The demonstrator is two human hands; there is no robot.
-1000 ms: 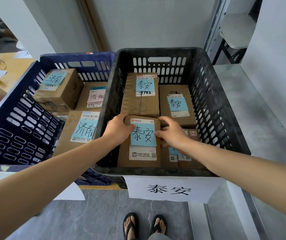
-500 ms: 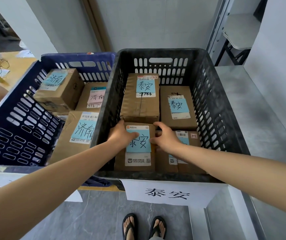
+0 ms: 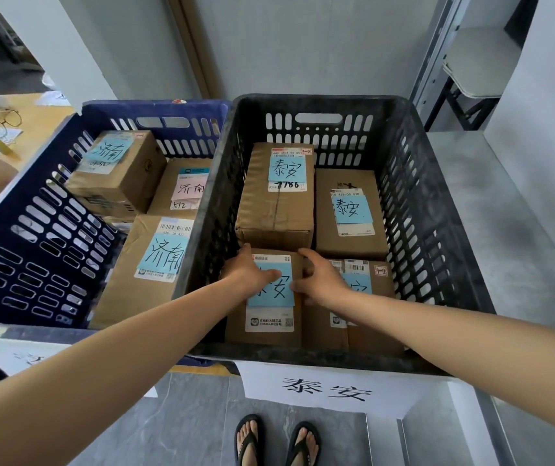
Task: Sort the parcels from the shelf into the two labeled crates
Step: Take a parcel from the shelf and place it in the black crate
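Risked a pinch for the right hand (image 3: 319,280): fingers apparently tucked into the narrow gap between the parcel (image 3: 266,331) and the neighbouring box (image 3: 370,317) in the near right corner of the black crate (image 3: 437,230). Would have come from pushing the load fully down before drawing those fingers clear. Could also have snagged the far edge on the tall box (image 3: 276,213) at the crate's back left, leaving it tilted. Hard to tell from above whether already flat on the crate floor.

Held the parcel with both hands, label up, in the crate's near left corner. Curled the left hand (image 3: 249,272) over the far left corner, thumb across the blue note. Gripped the far right edge with the right, thumb on top.
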